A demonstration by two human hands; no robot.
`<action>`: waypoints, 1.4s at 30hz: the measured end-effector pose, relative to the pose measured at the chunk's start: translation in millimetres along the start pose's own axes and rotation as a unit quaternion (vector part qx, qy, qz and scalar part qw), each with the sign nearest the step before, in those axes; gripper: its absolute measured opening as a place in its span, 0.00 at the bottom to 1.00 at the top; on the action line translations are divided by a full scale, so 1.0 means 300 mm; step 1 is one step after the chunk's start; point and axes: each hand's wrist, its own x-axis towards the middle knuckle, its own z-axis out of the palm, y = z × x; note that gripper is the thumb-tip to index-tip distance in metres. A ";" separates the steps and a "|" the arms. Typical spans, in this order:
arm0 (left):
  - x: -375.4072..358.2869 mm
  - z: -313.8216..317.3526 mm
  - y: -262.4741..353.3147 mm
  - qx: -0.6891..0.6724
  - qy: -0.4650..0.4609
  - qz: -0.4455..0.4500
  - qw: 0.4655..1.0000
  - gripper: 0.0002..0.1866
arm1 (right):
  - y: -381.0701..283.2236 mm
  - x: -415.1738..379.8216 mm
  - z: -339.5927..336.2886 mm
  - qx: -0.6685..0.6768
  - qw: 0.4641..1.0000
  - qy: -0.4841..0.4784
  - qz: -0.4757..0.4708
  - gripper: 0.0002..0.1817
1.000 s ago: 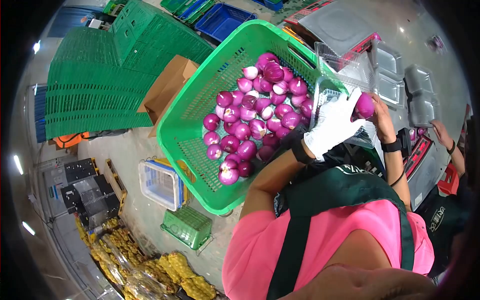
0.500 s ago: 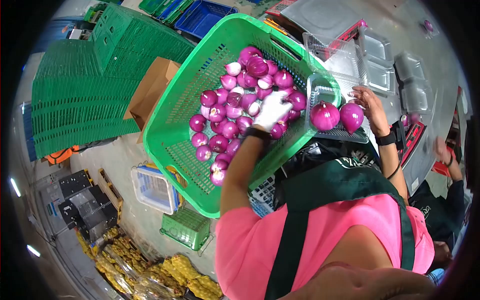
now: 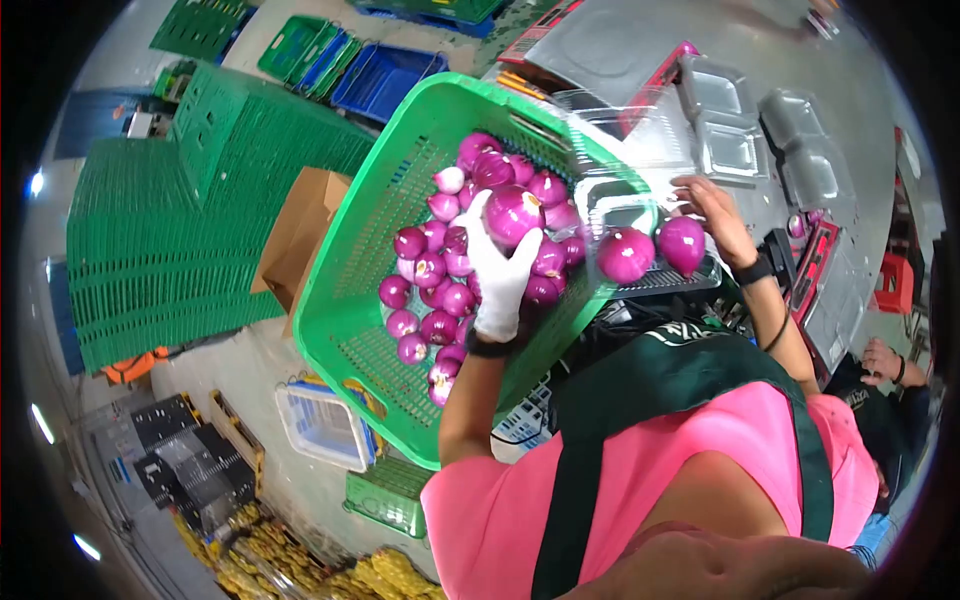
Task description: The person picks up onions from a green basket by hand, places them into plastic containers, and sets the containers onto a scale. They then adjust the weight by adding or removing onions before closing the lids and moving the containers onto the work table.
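Observation:
My left hand (image 3: 500, 270), in a white glove, holds a large red onion (image 3: 513, 214) between thumb and fingers above the other onions. Beneath it is a green perforated basket (image 3: 335, 300) with many red onions (image 3: 438, 327) in it. My bare right hand (image 3: 718, 218) has its fingers bent at the edge of an open clear plastic clamshell container (image 3: 690, 278), beside the basket's right rim. Two large red onions, one on the left (image 3: 626, 255) and one on the right (image 3: 682, 245), sit in that container.
Open clear containers (image 3: 728, 145) lie on the grey work surface (image 3: 610, 45). Stacked green crates (image 3: 150, 250) and a cardboard box (image 3: 300, 225) stand left of the basket. A blue crate (image 3: 385, 80) is behind. Another person's hand (image 3: 882, 362) shows at far right.
My left hand, earlier reaching down among the onions, now holds up a large one. My right hand stays at the container. The whole view has shifted a little.

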 end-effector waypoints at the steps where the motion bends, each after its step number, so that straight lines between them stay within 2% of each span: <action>1: 0.010 0.024 0.120 -0.061 -0.019 -0.004 0.998 0.38 | -0.005 0.013 0.011 -0.008 0.999 -0.024 -0.028 0.21; 2: 0.025 0.035 0.168 0.012 -0.087 0.051 0.995 0.38 | -0.005 0.035 0.018 -0.017 0.997 -0.052 -0.057 0.22; 4: 0.023 0.123 0.271 0.134 -0.154 0.150 0.967 0.41 | -0.014 0.069 0.033 -0.032 0.995 -0.075 -0.063 0.24; 6: 0.013 0.225 0.260 0.198 -0.177 0.226 0.937 0.42 | -0.020 0.082 0.045 -0.036 0.993 -0.069 -0.090 0.22; 7: -0.001 0.248 0.221 0.271 -0.197 0.266 0.904 0.43 | -0.024 0.079 0.047 -0.041 0.994 -0.065 -0.078 0.22; 8: -0.017 0.262 0.183 0.305 -0.203 0.250 0.896 0.43 | -0.017 0.079 0.042 -0.031 0.994 -0.064 -0.083 0.22; 10: -0.009 0.245 0.198 0.317 -0.190 0.274 0.888 0.45 | 0.015 0.086 0.028 -0.013 0.994 -0.060 -0.093 0.22; 11: -0.023 0.229 0.231 0.320 -0.169 0.269 0.893 0.45 | 0.033 0.093 0.023 -0.014 0.990 -0.061 -0.129 0.21; 12: -0.041 0.215 0.187 0.252 -0.136 0.229 0.930 0.46 | 0.036 0.089 0.025 -0.008 0.991 -0.059 -0.122 0.20; 14: -0.073 0.180 0.200 0.319 -0.134 0.221 0.912 0.46 | 0.040 0.088 0.031 0.004 0.991 -0.053 -0.120 0.20; 16: -0.127 0.206 0.239 0.395 -0.148 0.155 0.893 0.46 | 0.030 0.081 0.037 -0.002 0.993 -0.050 -0.108 0.21; 17: -0.141 0.232 0.248 0.424 -0.139 0.186 0.875 0.39 | 0.022 0.080 0.037 -0.007 0.993 -0.050 -0.102 0.22; 20: -0.131 0.186 0.156 0.279 -0.165 0.218 0.920 0.29 | 0.056 0.099 0.034 0.031 0.994 -0.021 -0.102 0.20; 21: -0.131 0.164 0.169 0.248 -0.193 0.224 0.922 0.20 | 0.050 0.089 0.038 0.021 0.994 -0.026 -0.101 0.20; 24: -0.124 0.142 0.171 0.187 -0.147 0.220 0.946 0.13 | 0.038 0.082 0.045 0.001 0.993 -0.042 -0.107 0.19; 25: -0.102 0.143 0.177 0.204 -0.060 0.125 0.969 0.14 | 0.045 0.089 0.044 0.002 0.993 -0.043 -0.112 0.18; 26: -0.099 0.178 0.192 0.049 0.067 -0.038 0.996 0.24 | 0.052 0.090 0.043 0.005 0.992 -0.043 -0.117 0.18; 27: -0.063 0.147 0.119 -0.098 0.041 -0.155 0.982 0.28 | 0.049 0.091 0.053 0.013 0.992 -0.024 -0.124 0.19; 29: 0.051 0.134 0.083 -0.273 -0.020 -0.308 0.911 0.36 | 0.038 0.095 0.071 0.003 0.992 -0.004 -0.122 0.19; 31: 0.125 0.156 0.105 -0.291 -0.091 -0.212 0.928 0.43 | 0.030 0.113 0.080 -0.020 0.991 0.008 -0.128 0.19; 32: 0.148 0.163 0.125 -0.304 -0.054 -0.175 0.935 0.42 | 0.035 0.121 0.081 -0.021 0.989 0.025 -0.141 0.19; 33: 0.151 0.143 0.135 -0.318 -0.112 -0.150 0.929 0.32 | 0.038 0.125 0.087 -0.023 0.987 0.043 -0.151 0.20; 34: 0.116 0.141 0.132 -0.198 -0.167 -0.086 0.962 0.24 | 0.037 0.127 0.089 -0.024 0.985 0.061 -0.162 0.20; 35: 0.081 0.139 0.128 -0.064 -0.206 -0.007 0.976 0.17 | 0.060 0.154 0.081 0.082 0.985 0.037 -0.150 0.24; 36: 0.045 0.137 0.126 0.053 -0.226 0.075 0.970 0.12 | 0.050 0.134 0.065 0.132 0.985 0.045 -0.099 0.26; 38: -0.066 0.156 0.094 0.135 -0.184 0.133 0.964 0.15 | 0.007 0.041 0.044 0.232 0.971 0.055 0.004 0.30; 39: -0.103 0.158 0.057 0.082 -0.162 0.099 0.978 0.14 | 0.013 -0.001 0.030 0.208 0.977 0.038 -0.016 0.33; 40: -0.115 0.163 0.049 0.028 -0.138 0.063 0.988 0.13 | 0.003 -0.052 0.046 0.188 0.981 0.029 -0.035 0.32; 42: -0.124 0.164 0.057 0.115 -0.147 0.123 0.975 0.15 | -0.039 -0.143 0.106 0.088 0.996 -0.010 -0.019 0.31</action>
